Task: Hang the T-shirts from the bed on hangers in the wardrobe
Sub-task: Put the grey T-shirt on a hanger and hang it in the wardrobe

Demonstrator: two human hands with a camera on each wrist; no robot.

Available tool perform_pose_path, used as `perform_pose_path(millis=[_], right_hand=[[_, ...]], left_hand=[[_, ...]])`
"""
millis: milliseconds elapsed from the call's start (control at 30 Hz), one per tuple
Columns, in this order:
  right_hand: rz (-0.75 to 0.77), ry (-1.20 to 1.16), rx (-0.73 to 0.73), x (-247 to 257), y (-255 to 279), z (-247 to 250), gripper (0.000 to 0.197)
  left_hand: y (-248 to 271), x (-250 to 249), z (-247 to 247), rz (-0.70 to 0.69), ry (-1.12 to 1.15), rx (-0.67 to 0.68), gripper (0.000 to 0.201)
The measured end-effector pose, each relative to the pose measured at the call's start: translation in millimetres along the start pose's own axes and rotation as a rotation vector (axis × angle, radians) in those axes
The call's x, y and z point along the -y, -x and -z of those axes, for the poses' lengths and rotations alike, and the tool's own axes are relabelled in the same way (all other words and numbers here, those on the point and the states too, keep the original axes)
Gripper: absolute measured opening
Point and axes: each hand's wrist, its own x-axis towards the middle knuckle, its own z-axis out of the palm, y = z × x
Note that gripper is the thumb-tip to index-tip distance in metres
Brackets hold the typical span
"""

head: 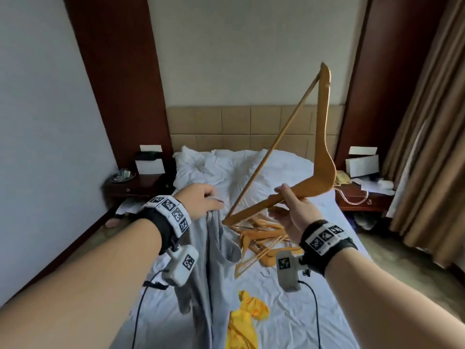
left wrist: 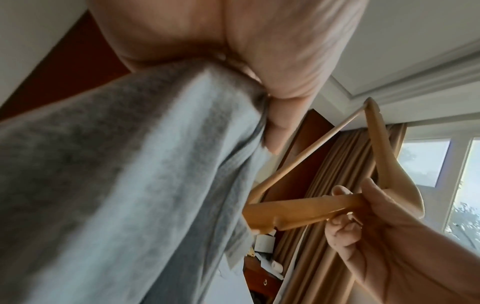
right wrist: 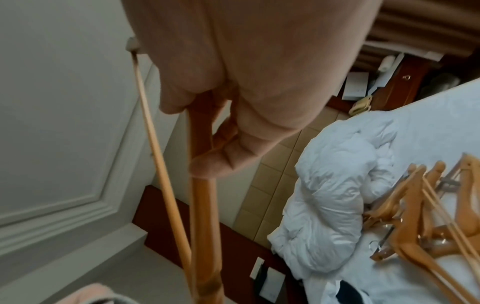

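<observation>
My left hand (head: 203,201) grips the top of a grey T-shirt (head: 214,260), which hangs down over the bed; the left wrist view shows the fingers (left wrist: 280,115) pinching its fabric (left wrist: 130,174). My right hand (head: 289,207) holds a wooden hanger (head: 322,137) by one arm, tilted up on end above the bed, its lower tip close to the shirt's neck. The right wrist view shows the fingers (right wrist: 233,144) curled round the hanger arm (right wrist: 202,205). A yellow T-shirt (head: 246,321) lies crumpled on the sheet.
A pile of several wooden hangers (head: 261,238) lies mid-bed (head: 314,311). A white duvet (head: 226,167) is bunched by the headboard. Nightstands (head: 136,187) stand on both sides, the right one (head: 357,197) cluttered. Curtains (head: 427,147) hang at right.
</observation>
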Motion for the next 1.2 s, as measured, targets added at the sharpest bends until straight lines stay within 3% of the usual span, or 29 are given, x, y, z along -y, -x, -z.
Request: perform_pose_path(millis=[167, 367, 533, 833, 1000, 1100, 1200], right_hand=[[-0.048, -0.015, 0.200, 1.2, -14.7, -19.5, 0.027], [-0.057, -0.031, 0.379, 13.6, -46.7, -30.6, 0.023], [-0.056, -0.062, 0.490, 20.6, -76.0, -41.4, 0.033], [-0.181, -0.118, 0.796, -25.7, -81.1, -115.1, 0.033], [-0.226, -0.129, 0.920, -50.7, -67.7, -159.8, 0.026], [-0.250, -0.136, 0.971, -59.1, -57.1, -192.6, 0.026], [-0.275, -0.159, 1.026, -67.3, -36.6, -229.7, 0.029]], left_hand=[[4.1, -3.5, 21.4, 0.075, -0.048, -0.123, 0.037], [-2.6, -18.7, 36.5, 0.305, -0.261, -0.262, 0.045], [9.0, -21.9, 45.6, 0.450, -0.413, -0.335, 0.043], [49.2, -11.1, 59.8, 0.486, -0.278, -0.398, 0.042], [101.1, 20.4, 87.0, 0.591, -0.150, -0.446, 0.035], [137.4, 33.3, 106.6, 0.649, -0.088, -0.487, 0.015], [175.8, 48.0, 129.5, 0.693, -0.044, -0.514, 0.017]])
